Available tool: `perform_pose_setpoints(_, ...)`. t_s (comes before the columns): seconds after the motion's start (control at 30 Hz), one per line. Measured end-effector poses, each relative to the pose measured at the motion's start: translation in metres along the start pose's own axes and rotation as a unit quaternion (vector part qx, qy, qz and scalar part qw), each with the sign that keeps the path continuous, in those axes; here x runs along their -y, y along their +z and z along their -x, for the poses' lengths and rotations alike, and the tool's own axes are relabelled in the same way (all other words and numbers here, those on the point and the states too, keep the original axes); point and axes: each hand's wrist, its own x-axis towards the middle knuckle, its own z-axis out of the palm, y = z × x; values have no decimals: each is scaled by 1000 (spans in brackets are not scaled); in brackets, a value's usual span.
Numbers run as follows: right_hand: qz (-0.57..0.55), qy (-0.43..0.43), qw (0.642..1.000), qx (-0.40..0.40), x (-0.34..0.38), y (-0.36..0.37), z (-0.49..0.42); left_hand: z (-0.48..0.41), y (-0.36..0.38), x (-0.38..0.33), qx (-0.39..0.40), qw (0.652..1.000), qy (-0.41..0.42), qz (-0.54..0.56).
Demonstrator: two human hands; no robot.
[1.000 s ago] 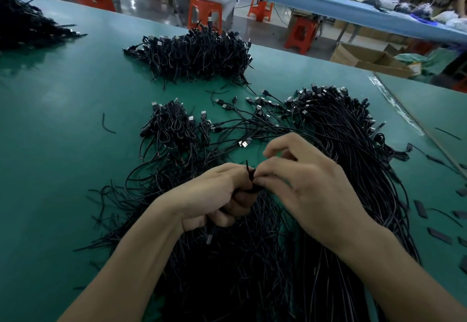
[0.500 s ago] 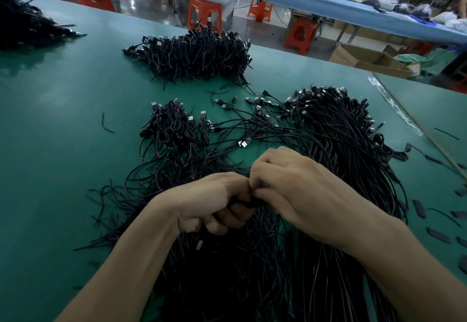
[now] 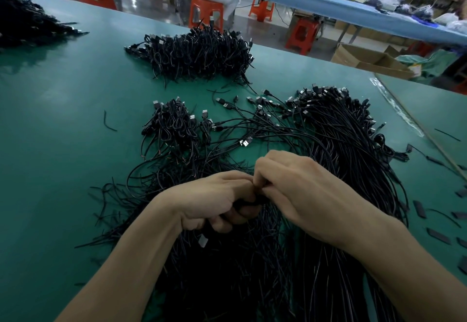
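Note:
Both my hands meet over a heap of loose black USB cables (image 3: 341,160) on the green table (image 3: 63,124). My left hand (image 3: 214,200) grips a coiled black cable bundle (image 3: 249,201), its fingers curled under it, and a silver plug (image 3: 203,241) hangs below the hand. My right hand (image 3: 298,193) pinches the same bundle at its top, thumb and fingertips pressed against my left hand. Most of the bundle is hidden between the two hands.
A small pile of tied cable bundles (image 3: 171,124) lies ahead to the left, a larger pile (image 3: 197,54) farther back, another (image 3: 27,23) at far left. Short black strips (image 3: 419,209) lie scattered at right. Orange stools (image 3: 206,12), a seated person and cardboard boxes (image 3: 366,59) stand beyond the table.
My right hand has curled down and closed tighter against my left hand. The black tie end that stuck up between the hands a second ago is no longer visible.

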Motion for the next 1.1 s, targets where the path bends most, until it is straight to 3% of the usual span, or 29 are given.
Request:
perform_pose_setpoints(0.23,51,-26,998,-39,0,1,-1,-2,-2,3,-18,999,28,38)
perform_pose_setpoints(0.47,57,-33,994,-82,-4,6,-2,-9,-7,5,12,989,58,136)
perform_pose_setpoints(0.73,128,-63,960,-241,-3,17,-6,-10,1,-5,16,947,96,306)
perform_pose_setpoints(0.83,151,-69,942,-291,-5,18,-8,-11,10,-6,-33,939,146,311)
perform_pose_setpoints(1.0,-20,11,936,-352,-4,21,-11,-18,24,-4,-113,908,269,300)
perform_pose_setpoints(1.07,-126,52,916,-377,0,25,-11,-21,23,0,-176,912,305,209)
perform_pose_setpoints(1.1,-178,69,903,-384,2,25,-11,-22,21,2,-224,912,325,113)
